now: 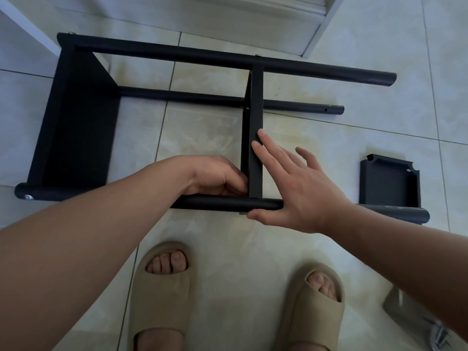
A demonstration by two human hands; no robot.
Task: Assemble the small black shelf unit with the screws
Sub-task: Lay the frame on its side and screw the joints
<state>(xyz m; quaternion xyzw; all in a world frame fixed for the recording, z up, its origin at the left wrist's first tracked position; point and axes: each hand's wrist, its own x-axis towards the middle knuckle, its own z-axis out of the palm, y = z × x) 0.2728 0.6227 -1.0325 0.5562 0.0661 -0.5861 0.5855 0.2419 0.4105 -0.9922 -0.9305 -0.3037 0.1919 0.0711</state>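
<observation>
Looking down from your head camera, you have the small black shelf unit lying on its side on the tiled floor. It is only partly built. An end panel closes the left end, long tubes run off to the right, and a middle panel stands across between the far tube and the near tube.

Your right hand is spread flat, its straight fingers pressed against the middle panel's right face and the thumb lying along the near tube. Nothing is clasped; it is bracing the panel. Your left hand is curled on the other side of that panel, down where it meets the near tube. Whether its fingertips pinch a screw, the panel or nothing at all cannot be told from here.

So the joint you are working on sits right between your two hands, touching both. A spare panel lies well apart to the right, beyond either hand.

Expect the parts to be light and stiff, with a smooth painted finish that may slide under a flat palm. A frame this loosely joined will probably rack if you lift it by one tube — take hold close to a joint. One screw head shows at the near tube's left end.
</observation>
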